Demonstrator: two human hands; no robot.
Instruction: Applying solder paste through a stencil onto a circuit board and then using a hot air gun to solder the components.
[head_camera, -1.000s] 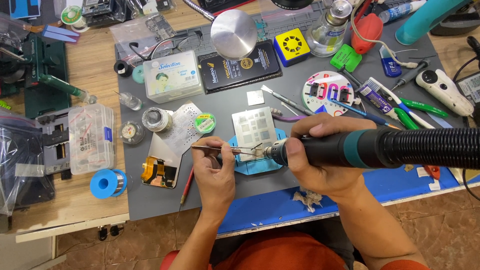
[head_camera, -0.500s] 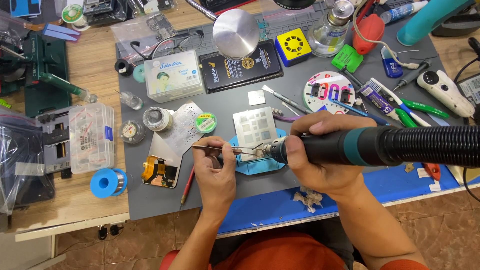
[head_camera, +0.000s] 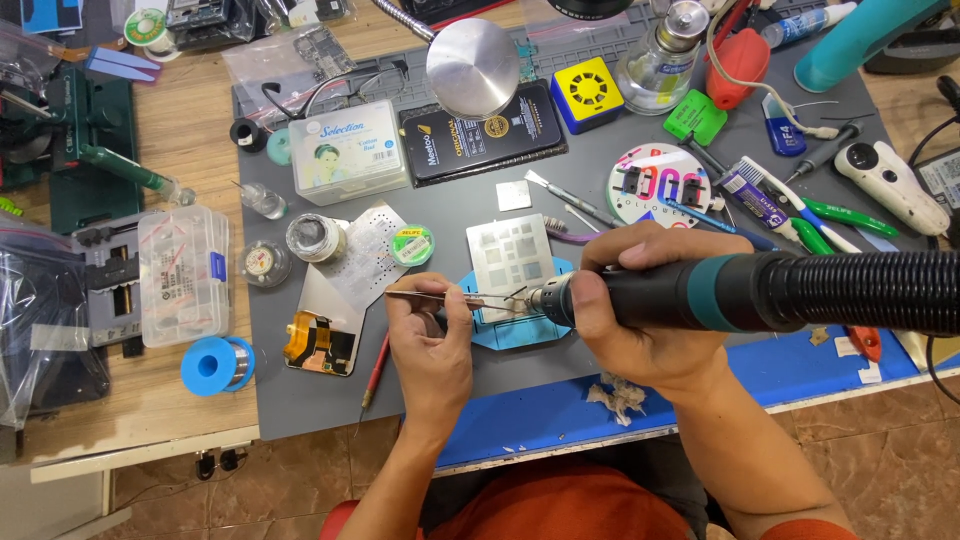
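So the blue holder (head_camera: 520, 325) sits mid-tabletop on the grey mat (head_camera: 300, 395), with a small part on it I can't make out. The left hand (head_camera: 432, 345) is curled, palm down, pinching thin tweezers (head_camera: 440, 296) that point right across the holder. The right hand (head_camera: 640, 310) comes in from the right, fist wrapped around a black hot air handle (head_camera: 720, 293), nozzle aimed left at the tweezer tips. A square metal stencil (head_camera: 510, 255) lies just beyond, a blue solder spool (head_camera: 215, 365) well off left.
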